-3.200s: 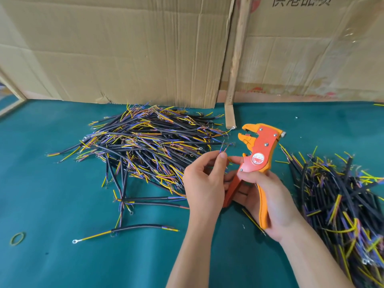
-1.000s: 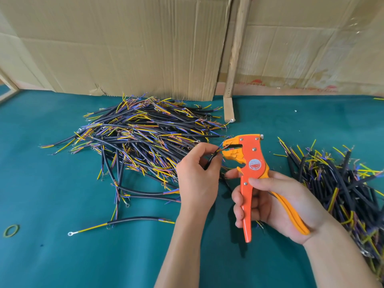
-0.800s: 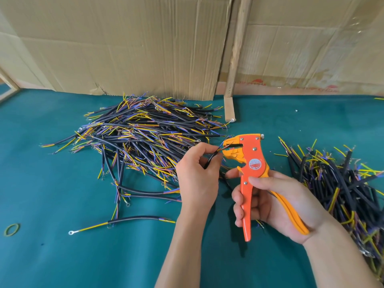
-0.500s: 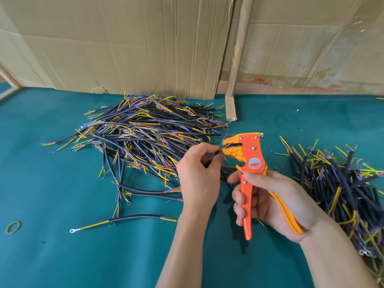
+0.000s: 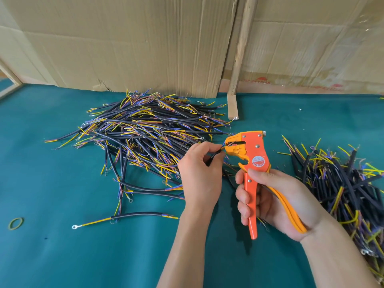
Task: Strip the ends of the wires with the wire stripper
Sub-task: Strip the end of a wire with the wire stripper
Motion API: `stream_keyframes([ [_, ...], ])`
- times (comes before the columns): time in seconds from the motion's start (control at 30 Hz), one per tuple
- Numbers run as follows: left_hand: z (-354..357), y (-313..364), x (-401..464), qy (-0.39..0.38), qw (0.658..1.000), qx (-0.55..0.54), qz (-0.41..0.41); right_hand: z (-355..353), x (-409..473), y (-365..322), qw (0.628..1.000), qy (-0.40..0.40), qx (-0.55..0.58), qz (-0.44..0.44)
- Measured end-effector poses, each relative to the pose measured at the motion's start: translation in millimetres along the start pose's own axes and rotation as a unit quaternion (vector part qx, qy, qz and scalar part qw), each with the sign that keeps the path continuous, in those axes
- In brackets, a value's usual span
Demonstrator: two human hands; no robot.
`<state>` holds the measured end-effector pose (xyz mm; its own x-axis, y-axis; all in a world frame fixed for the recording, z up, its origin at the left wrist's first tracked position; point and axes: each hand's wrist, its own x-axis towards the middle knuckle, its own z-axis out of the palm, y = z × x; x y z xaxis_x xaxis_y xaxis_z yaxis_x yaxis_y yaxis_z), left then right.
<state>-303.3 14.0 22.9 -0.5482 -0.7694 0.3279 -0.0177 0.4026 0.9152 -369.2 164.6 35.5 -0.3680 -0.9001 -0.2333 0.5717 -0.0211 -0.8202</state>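
Since 0.5 s ago little has moved: both hands and the tool sit in nearly the same pose, and the handles remain spread. Against 3.2 s ago the wire stripper [image 5: 252, 161] has tipped over so its head points toward 9 o'clock instead of 12, and the wire end now sits in its mouth.

Left hand [image 5: 200, 173]: grip clenched on a black-sheathed wire [image 5: 214, 157], pinched between thumb and forefinger, coloured end fed into the stripper's jaws at the tool's 9 o'clock side.

Right hand [image 5: 274, 200]: grip wrapped round the stripper's handles, thumb across the top near the round label, fingers curled on the red handle; the yellow handle lies against the palm.

Large wire pile [image 5: 145, 134] lies on the teal bench [image 5: 52, 246] at 10 o'clock from the hands; second pile [image 5: 342, 183] at 3 o'clock. One loose wire with ring terminal [image 5: 124, 218] at 8 o'clock; a rubber band [image 5: 15, 223] near the left edge. Cardboard [image 5: 124, 42] stands behind.

Hard to make out: whether the jaws actually bite the conductor. Most of the held wire is hidden by the left hand. The right pile is cut off by the frame edge.
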Motion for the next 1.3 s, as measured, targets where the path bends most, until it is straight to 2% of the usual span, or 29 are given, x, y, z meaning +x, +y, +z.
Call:
stream_keyframes([
  [0.63, 0.4, -2.0, -0.8, 0.002, 1.000, -0.001, 0.002, 5.4, -2.9, -3.6, 0.999, 0.032, -0.002, 0.009],
  [0.83, 1.0, -1.9, 0.2, 0.007, 1.000, -0.005, -0.007, 14.9, 2.0, 0.9, 0.998, 0.068, 0.013, 0.008],
  [1.0, 1.8, 0.4, -0.2, -0.004, 1.000, -0.002, 0.003, 28.2, 5.0, 6.7, 0.992, 0.123, 0.007, -0.033],
  [1.07, 0.9, -0.3, 0.0, 0.001, 1.000, 0.003, 0.003, 29.8, 4.1, 4.2, 0.994, 0.110, 0.003, -0.029],
  [1.2, 0.0, 1.3, -1.4, 0.000, 1.000, 0.009, 0.021, 23.3, 0.8, -3.3, 0.997, 0.025, 0.067, -0.027],
  [1.3, 0.5, 2.3, -1.2, 0.007, 1.000, -0.004, 0.011, 18.4, -0.2, -3.9, 0.997, 0.012, 0.072, -0.033],
])
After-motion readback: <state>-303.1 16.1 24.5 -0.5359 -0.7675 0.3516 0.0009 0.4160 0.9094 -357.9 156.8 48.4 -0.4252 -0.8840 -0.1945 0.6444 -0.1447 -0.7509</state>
